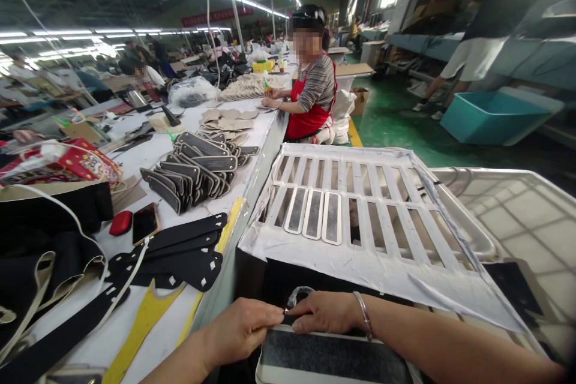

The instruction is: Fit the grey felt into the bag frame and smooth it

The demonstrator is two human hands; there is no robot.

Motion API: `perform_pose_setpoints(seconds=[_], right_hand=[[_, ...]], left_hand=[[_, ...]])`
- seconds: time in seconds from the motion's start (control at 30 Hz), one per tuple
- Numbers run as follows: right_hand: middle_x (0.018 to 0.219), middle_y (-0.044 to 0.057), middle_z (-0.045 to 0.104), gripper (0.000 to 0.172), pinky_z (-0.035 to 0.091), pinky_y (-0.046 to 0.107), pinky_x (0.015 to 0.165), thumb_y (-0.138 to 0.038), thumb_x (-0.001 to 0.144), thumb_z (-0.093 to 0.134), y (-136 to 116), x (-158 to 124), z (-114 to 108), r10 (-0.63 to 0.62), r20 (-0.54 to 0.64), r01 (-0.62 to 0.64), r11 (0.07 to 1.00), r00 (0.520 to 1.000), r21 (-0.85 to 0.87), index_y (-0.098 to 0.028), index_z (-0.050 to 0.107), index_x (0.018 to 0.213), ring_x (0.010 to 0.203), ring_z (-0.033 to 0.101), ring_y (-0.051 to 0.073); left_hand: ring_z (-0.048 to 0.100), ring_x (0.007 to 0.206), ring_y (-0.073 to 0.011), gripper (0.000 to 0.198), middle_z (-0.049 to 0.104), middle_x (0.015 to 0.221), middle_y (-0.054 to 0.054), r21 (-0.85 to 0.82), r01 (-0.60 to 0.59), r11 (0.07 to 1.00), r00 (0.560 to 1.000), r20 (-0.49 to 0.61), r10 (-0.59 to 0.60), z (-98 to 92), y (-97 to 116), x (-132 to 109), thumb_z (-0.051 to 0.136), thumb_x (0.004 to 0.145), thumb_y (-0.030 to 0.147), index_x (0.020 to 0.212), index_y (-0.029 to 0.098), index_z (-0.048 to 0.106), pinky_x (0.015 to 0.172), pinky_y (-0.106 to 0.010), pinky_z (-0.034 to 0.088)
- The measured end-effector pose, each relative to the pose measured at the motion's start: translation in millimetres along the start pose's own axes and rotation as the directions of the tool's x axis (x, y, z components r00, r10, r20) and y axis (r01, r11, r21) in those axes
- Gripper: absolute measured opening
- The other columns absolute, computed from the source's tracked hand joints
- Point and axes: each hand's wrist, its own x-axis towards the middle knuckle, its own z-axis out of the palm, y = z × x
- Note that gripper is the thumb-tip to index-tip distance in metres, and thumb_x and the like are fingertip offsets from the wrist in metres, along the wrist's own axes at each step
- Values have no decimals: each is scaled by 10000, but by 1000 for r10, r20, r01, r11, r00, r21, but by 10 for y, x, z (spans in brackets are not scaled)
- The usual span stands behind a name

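Observation:
My left hand (245, 330) is closed in a pinch at the bottom centre, its fingertips meeting those of my right hand (326, 312). Between them shows a tiny brass-coloured fitting (286, 311); the piece it belongs to is mostly hidden by my fingers. My right hand, with a bangle at its wrist, is bent with its fingers closed. Just below both hands lies a dark panel with a pale border (333, 355), cut off by the lower picture edge. I cannot tell whether my fingers grip that panel.
A white slatted rack (333, 257) ahead carries three pale-edged dark panels (313, 216). On the table at left lie black strips (180, 252), a phone (145, 223) and a heap of edged pieces (193, 168). A co-worker in a red apron (310, 102) sits beyond.

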Motion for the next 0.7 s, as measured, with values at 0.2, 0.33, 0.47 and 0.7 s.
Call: perform_pose_setpoints(seconds=[0.2,0.33,0.47,0.7], right_hand=[[1035,104,655,548,444,309,847,-536,918,333,69,288,71,-46,43,50,996,998,-77,-135,617,1160,955,595,232],[1066,148,644,591,443,341,879,-527,940,271,80,402,116,-65,64,70,995,996,-74,-93,602,1165,985,593,252],[1156,159,612,529,419,344,933,-463,952,298,92,281,95,-110,57,113,993,992,-41,-98,548,1242,1058,571,249],[1218,72,594,464,383,327,992,-426,956,323,319,-534,-82,-101,42,97,991,994,95,-176,517,1295,1107,549,209]], left_hand=[[629,1008,-179,309,665,1112,-54,165,-37,986,996,82,24,-45,44,6,446,859,107,1115,192,596,901,-271,509],[596,1066,-168,356,653,1131,-49,262,-12,965,993,118,-20,-84,107,-19,429,850,98,1172,189,550,953,-276,481],[583,1086,-197,343,613,1213,-88,483,-79,872,991,136,14,-22,243,7,426,893,156,1220,141,529,934,-311,501],[529,1159,-253,365,555,1296,-90,781,-135,610,988,149,28,141,407,18,428,928,228,1268,119,501,934,-378,487]])
